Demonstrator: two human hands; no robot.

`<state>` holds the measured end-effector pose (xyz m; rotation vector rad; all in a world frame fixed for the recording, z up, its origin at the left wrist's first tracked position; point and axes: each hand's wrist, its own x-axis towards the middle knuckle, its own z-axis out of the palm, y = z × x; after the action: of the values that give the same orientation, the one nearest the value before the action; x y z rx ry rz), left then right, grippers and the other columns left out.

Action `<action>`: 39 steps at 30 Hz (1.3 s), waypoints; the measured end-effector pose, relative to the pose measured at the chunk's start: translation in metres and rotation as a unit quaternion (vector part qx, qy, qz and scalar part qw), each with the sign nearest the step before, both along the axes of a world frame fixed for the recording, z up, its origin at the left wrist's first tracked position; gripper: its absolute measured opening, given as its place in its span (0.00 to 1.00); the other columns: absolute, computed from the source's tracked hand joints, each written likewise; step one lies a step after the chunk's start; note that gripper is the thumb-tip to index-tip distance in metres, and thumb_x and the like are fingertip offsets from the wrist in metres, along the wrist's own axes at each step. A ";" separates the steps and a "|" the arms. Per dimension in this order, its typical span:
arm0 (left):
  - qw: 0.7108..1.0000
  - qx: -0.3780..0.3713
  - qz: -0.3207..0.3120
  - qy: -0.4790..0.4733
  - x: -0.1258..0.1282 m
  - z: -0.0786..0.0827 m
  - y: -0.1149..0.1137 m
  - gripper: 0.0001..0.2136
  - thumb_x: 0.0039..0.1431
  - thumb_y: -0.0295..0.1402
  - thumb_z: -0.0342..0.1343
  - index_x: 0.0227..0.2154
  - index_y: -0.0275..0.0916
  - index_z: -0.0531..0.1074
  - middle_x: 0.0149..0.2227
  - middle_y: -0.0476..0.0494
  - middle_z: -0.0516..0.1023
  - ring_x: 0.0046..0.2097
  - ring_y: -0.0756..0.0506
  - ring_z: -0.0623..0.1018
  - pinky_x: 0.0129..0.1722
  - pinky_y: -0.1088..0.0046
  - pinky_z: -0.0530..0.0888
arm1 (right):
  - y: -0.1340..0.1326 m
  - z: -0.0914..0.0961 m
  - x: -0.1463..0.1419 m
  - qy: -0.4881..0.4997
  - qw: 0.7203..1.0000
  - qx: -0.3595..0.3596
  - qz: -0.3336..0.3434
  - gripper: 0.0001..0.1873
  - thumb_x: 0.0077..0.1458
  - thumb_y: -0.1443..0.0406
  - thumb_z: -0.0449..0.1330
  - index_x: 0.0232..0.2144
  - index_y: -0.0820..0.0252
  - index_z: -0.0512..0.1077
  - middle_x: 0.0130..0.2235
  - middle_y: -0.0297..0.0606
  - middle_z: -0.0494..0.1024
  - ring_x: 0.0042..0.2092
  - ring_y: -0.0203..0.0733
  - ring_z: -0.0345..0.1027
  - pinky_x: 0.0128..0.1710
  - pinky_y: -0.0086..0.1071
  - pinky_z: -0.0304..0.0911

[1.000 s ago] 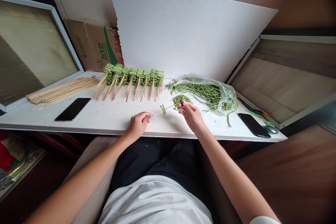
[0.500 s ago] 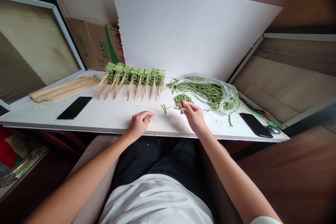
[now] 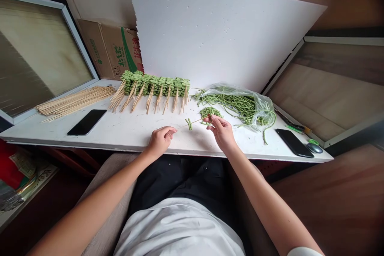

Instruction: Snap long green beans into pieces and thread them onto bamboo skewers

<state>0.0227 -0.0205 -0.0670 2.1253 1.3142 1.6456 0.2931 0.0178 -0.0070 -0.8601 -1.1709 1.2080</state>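
My left hand (image 3: 162, 141) is closed around one end of a thin bamboo skewer (image 3: 196, 121), held a little above the table. Short cut pieces of green bean (image 3: 189, 124) sit crosswise on it, about midway between my hands. The thumb and fingers of my right hand (image 3: 220, 130) pinch at the skewer's far end; whether a bean piece is between them is hidden. Just behind that hand lies a small pile of cut green beans (image 3: 210, 112). Farther back, finished bean skewers (image 3: 156, 86) are stacked in a row, their sticks pointing toward me.
Loose bamboo skewers (image 3: 75, 100) lie at the left beside a black phone (image 3: 87, 122). Long green beans (image 3: 237, 103) spill from a clear plastic bag (image 3: 259, 106) on the right. Another phone (image 3: 294, 143) lies near the right edge. A white board (image 3: 222, 28) stands behind.
The view has shifted slightly. Both hands keep nearly the same pose, and the bean pieces stay at about the same place on the skewer.
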 end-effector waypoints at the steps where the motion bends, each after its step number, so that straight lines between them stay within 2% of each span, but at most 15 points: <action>1: 1.000 -0.001 0.000 0.000 0.000 0.000 0.000 0.11 0.70 0.30 0.54 0.36 0.39 0.82 0.26 0.47 0.80 0.27 0.49 0.78 0.32 0.73 0.74 | 0.000 0.000 0.000 0.003 1.000 -0.002 0.001 0.20 0.53 0.47 0.72 0.39 0.55 0.82 0.42 0.43 0.85 0.50 0.49 0.79 0.39 0.36 0.74; 7: 1.000 -0.006 0.004 0.002 0.001 0.002 -0.001 0.12 0.70 0.32 0.54 0.35 0.39 0.82 0.24 0.48 0.78 0.26 0.49 0.76 0.31 0.73 0.73 | -0.001 0.001 0.000 -0.007 1.000 0.000 -0.016 0.19 0.53 0.48 0.72 0.39 0.54 0.82 0.42 0.42 0.86 0.50 0.50 0.79 0.38 0.37 0.74; 17: 1.000 -0.002 0.007 0.007 0.000 -0.001 0.000 0.11 0.68 0.30 0.55 0.34 0.39 0.82 0.25 0.47 0.79 0.26 0.48 0.77 0.31 0.73 0.73 | 0.000 0.000 0.003 -0.062 0.995 0.063 -0.051 0.16 0.56 0.49 0.71 0.36 0.54 0.85 0.36 0.40 0.84 0.41 0.48 0.77 0.34 0.39 0.71; 28: 1.000 0.008 0.010 0.025 0.000 -0.002 0.000 0.11 0.66 0.25 0.54 0.35 0.39 0.82 0.30 0.45 0.84 0.30 0.47 0.81 0.34 0.72 0.77 | -0.003 0.002 0.003 -0.063 0.994 0.065 -0.054 0.16 0.54 0.50 0.73 0.34 0.55 0.85 0.32 0.39 0.83 0.37 0.46 0.76 0.32 0.38 0.70; 39: 0.999 0.036 0.012 0.032 -0.001 -0.004 0.001 0.10 0.65 0.23 0.56 0.34 0.38 0.82 0.33 0.43 0.87 0.34 0.44 0.85 0.37 0.70 0.80 | -0.009 0.007 0.003 -0.105 0.987 0.093 -0.071 0.17 0.51 0.49 0.75 0.32 0.56 0.85 0.30 0.40 0.83 0.32 0.44 0.75 0.32 0.38 0.72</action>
<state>0.0221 -0.0195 -0.0706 2.2287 1.3233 1.6733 0.2964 0.0091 0.0003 -0.9286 -1.3455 0.8916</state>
